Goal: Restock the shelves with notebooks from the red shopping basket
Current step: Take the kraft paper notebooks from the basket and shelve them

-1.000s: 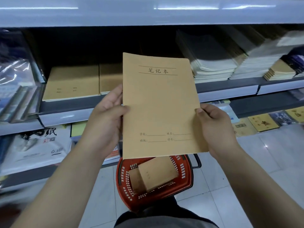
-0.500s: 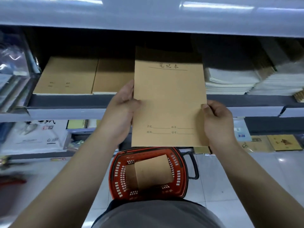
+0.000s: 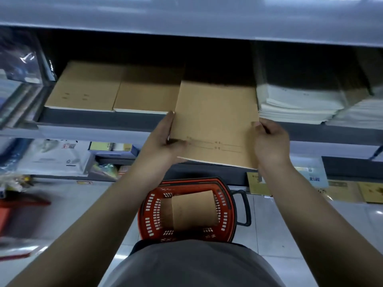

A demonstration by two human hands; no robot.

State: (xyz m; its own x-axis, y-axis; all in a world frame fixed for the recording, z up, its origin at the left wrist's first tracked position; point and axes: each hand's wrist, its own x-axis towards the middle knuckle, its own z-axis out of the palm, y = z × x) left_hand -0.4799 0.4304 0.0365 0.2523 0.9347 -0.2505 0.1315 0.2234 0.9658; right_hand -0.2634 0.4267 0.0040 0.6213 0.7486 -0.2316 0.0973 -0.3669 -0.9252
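Hands, left hand (image 3: 163, 139) and right hand (image 3: 271, 141), pinched the thin, light, bendable notebook (image 3: 215, 123) by its side edges, fingers closed, over the shelf (image 3: 99, 121) front edge.

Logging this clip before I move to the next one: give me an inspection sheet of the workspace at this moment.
Surface: grey shelf, gap between two kraft stacks and white paper stacks.
Job's things: kraft notebook going flat into that gap, near edge overhanging; more notebooks in the red basket on the floor.
Clutter: packaged stationery on lower shelves, blurred.
Grippers: left hand and right hand grip the notebook's sides.
Cables: nothing seen.
Surroundings: tiled floor, upper shelf overhead.
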